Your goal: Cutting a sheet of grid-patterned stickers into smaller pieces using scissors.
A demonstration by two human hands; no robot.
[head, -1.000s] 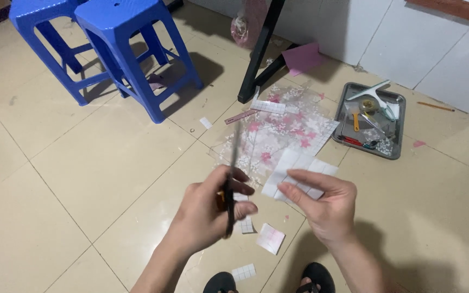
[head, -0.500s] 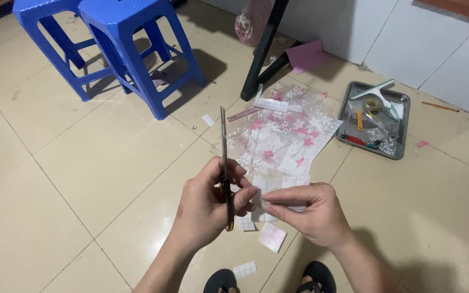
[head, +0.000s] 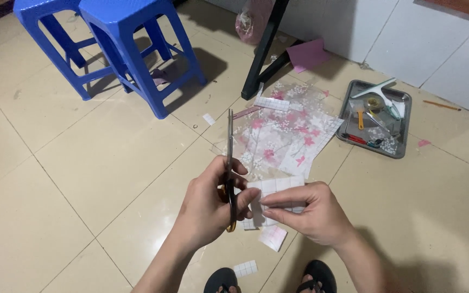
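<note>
Flooring: glossy cream tile (head: 82,179) with dark grout lines; white tiled wall (head: 408,32) at 1 o'clock.

Furnishings: two blue plastic stools (head: 131,49) at 11 o'clock; black angled table leg (head: 264,51) at 12 o'clock; metal tray (head: 378,116) of small tools at 2 o'clock; sheet of clear film with pink flowers (head: 283,138) flat on the floor at centre; white gridded offcuts (head: 245,268) near the sandals at 6 o'clock.

Left hand (head: 207,209): closed round the handles of scissors (head: 229,163), blades pointing up and nearly together.

Right hand (head: 313,214): fingers pinched on a gridded white backing piece (head: 270,190), held in the air at centre, its left edge meeting the blades.

Risks, as judged: right fingertips sit close to the blades, so a hasty snip may nick them; the unsupported piece may twist and cut crooked; scraps on glossy tile may slip underfoot.
</note>
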